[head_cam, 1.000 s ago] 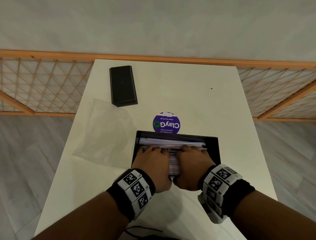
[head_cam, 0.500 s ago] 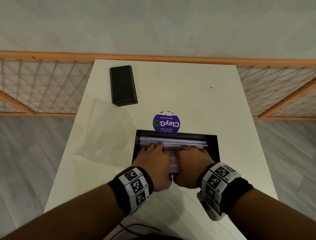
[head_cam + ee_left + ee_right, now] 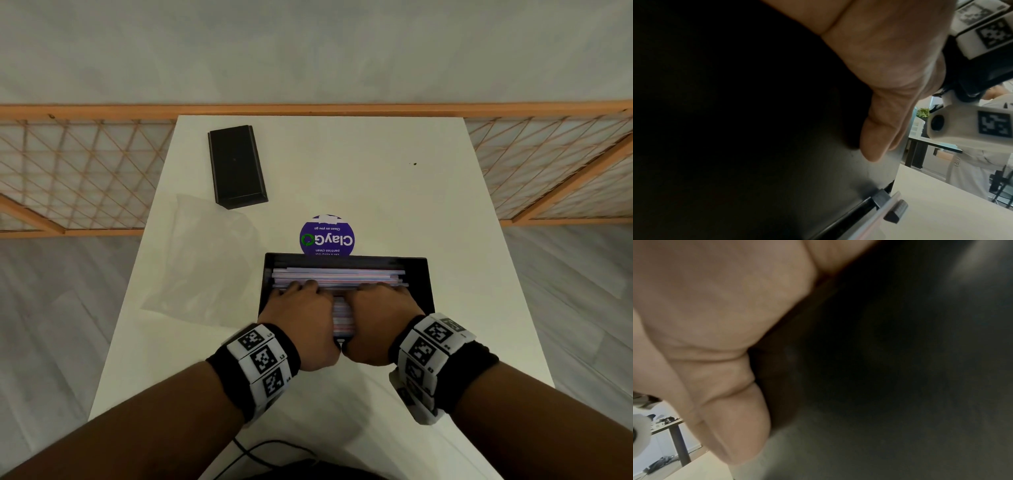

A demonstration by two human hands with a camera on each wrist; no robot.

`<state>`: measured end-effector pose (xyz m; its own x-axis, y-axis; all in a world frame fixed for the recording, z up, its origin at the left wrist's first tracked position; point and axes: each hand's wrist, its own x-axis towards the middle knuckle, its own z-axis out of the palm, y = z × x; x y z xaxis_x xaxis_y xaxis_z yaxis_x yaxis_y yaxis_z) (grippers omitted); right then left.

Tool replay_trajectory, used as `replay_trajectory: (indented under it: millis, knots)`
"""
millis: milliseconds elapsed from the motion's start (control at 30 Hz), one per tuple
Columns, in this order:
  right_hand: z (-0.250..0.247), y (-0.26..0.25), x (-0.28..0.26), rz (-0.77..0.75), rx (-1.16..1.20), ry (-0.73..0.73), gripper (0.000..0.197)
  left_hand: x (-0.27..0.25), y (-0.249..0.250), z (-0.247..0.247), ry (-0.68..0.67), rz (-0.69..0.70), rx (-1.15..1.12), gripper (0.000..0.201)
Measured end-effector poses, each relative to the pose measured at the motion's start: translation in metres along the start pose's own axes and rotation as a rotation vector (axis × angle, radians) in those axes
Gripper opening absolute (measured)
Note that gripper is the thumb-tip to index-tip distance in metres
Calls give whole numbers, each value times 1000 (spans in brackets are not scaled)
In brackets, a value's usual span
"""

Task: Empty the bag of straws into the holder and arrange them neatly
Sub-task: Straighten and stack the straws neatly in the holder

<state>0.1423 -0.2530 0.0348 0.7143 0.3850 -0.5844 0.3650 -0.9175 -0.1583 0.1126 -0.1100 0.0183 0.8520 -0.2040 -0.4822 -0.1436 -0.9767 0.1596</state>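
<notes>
A black rectangular holder (image 3: 417, 270) stands on the white table, filled with pale pink, blue and white straws (image 3: 337, 275) lying left to right. My left hand (image 3: 301, 308) and right hand (image 3: 380, 308) lie side by side over the holder's near half, with the fingers stretched flat on the straws. In the left wrist view the left thumb (image 3: 879, 138) rests against the holder's dark front wall (image 3: 777, 162). The right thumb (image 3: 731, 418) lies on that wall (image 3: 879, 369) too. The fingertips are hidden in both wrist views. The empty clear bag (image 3: 202, 260) lies flat to the left.
A black box-like lid (image 3: 236, 166) lies at the far left of the table (image 3: 376, 171). A purple round sticker (image 3: 327, 236) sits just behind the holder. A wooden lattice railing (image 3: 68, 171) borders the far edge. A dark cable (image 3: 260, 448) runs near my body.
Both hands stay over the holder. The fingers have slid slightly across the straws, which now lie a little more evenly.
</notes>
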Motion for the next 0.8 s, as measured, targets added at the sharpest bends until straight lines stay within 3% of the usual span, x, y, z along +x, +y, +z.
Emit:
replay_trajectory:
  millis: [333,633,800]
  knots:
    - [-1,0,-1,4,-56,2,49,-6,-1,-8,-15,33,75,59]
    - [-1,0,-1,1,-98,-25,55,-8,-2,-6,-10,20,76,56]
    - [0,-4,-5,-42,-78,20,55,-8,-4,-6,18,79,50,59]
